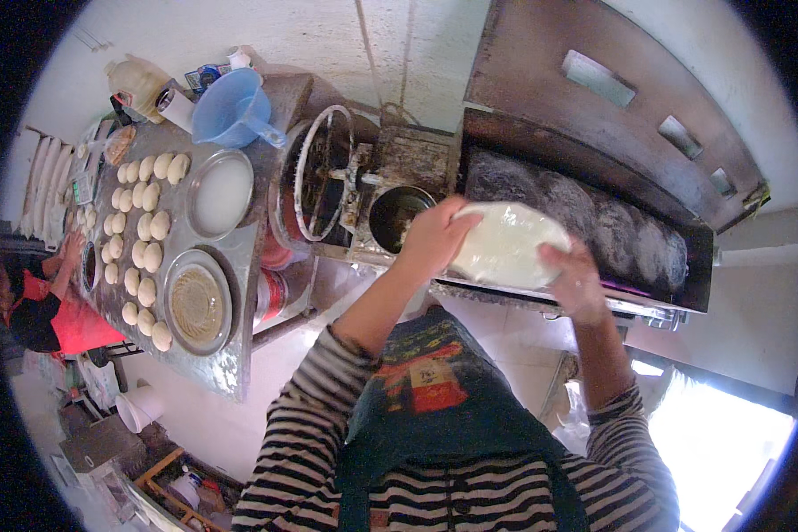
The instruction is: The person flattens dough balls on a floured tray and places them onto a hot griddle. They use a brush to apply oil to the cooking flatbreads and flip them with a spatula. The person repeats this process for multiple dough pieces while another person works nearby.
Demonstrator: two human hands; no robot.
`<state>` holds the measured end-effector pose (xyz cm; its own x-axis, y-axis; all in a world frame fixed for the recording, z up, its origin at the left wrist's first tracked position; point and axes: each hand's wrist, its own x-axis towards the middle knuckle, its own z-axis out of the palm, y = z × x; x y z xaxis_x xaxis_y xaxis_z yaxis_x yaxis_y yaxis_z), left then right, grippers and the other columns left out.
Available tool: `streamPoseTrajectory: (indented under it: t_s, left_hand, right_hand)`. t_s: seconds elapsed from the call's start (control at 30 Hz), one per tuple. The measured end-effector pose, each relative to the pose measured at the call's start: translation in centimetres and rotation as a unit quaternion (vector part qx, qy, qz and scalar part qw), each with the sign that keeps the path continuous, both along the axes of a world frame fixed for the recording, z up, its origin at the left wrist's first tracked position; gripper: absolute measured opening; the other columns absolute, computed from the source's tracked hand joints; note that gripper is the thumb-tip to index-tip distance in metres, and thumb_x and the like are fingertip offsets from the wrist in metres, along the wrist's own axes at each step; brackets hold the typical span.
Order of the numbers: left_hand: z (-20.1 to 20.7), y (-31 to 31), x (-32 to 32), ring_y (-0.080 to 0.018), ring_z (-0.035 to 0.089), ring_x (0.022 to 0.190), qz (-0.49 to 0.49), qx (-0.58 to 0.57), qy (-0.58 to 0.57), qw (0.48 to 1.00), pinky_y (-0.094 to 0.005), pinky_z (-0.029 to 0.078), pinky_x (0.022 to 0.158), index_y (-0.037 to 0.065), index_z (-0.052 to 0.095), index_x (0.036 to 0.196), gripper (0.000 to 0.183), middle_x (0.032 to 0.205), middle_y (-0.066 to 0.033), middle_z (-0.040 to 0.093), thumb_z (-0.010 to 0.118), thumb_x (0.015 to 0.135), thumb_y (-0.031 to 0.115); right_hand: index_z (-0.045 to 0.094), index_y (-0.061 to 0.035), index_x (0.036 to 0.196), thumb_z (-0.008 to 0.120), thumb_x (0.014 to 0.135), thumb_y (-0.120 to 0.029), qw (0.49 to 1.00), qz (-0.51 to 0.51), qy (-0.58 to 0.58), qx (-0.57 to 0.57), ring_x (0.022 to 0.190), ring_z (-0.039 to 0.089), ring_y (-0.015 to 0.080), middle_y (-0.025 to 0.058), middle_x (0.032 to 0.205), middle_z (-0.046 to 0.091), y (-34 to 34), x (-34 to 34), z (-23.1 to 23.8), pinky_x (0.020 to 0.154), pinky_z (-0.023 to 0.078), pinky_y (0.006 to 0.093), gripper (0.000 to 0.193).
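A thin, glossy, pale round of dough [508,246] hangs between my two hands in front of the dark griddle [585,208]. My left hand [438,238] grips its left edge, fingers on top near the rim. At the opposite edge is my right hand [576,279], smeared by motion, with its fingers closed on the dough. Part of the griddle's front is hidden behind the dough. Just left of my left hand stands a dark round pot [397,213].
On the metal table [226,359] at left lie several dough balls [147,257], a tray of white flour [221,194], a tray with a brownish layer [195,306] and a blue plastic colander [232,108]. A person in red [71,315] works at its far left. A metal hood [612,71] overhangs the griddle.
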<state>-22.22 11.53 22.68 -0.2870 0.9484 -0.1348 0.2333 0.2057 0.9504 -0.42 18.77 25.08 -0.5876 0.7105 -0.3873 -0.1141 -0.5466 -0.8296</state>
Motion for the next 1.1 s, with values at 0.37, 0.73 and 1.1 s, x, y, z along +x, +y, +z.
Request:
streamPoseTrajectory:
  t_s: [0.37,0.73,1.1]
  left_hand:
    - [-1.5,0.5,1.5,-0.0296,0.048,0.112,0.064,0.132,0.235,0.961,-0.045,0.032,0.098,0.009,0.052,0.116,0.035,0.12,-0.0128,0.052,0.057,0.081,0.009]
    - [-3.3,-15.1,-1.4,-0.0144,0.057,0.09,0.339,0.034,-0.024,0.94,-0.0261,0.045,0.08,0.002,0.053,0.111,0.025,0.103,-0.0077,0.059,0.052,0.086,0.001]
    - [-7.0,-32.3,-11.1,-0.0133,0.058,0.086,0.559,0.06,-0.213,0.799,-0.026,0.045,0.077,0.002,0.055,0.11,0.024,0.098,-0.0034,0.059,0.051,0.089,0.013]
  right_hand:
    - [0.057,-0.0185,0.115,0.048,0.074,-0.001,0.561,0.4,-0.468,0.553,0.125,0.039,0.0189,0.0039,0.127,0.05,9.6,-2.9,-10.1,0.11,0.015,0.0378,0.045]
    - [0.019,-0.0088,0.14,0.042,0.088,-0.033,0.537,0.306,-0.366,0.696,0.137,0.006,0.0297,0.0128,0.147,0.011,10.5,-8.2,-12.7,0.108,0.008,0.048,0.062]
    - [0.027,-0.0076,0.137,0.044,0.089,-0.034,0.41,0.289,-0.618,0.605,0.13,0.027,0.0258,0.0099,0.141,0.03,12.1,-5.0,-14.5,0.109,0.017,0.0376,0.057]
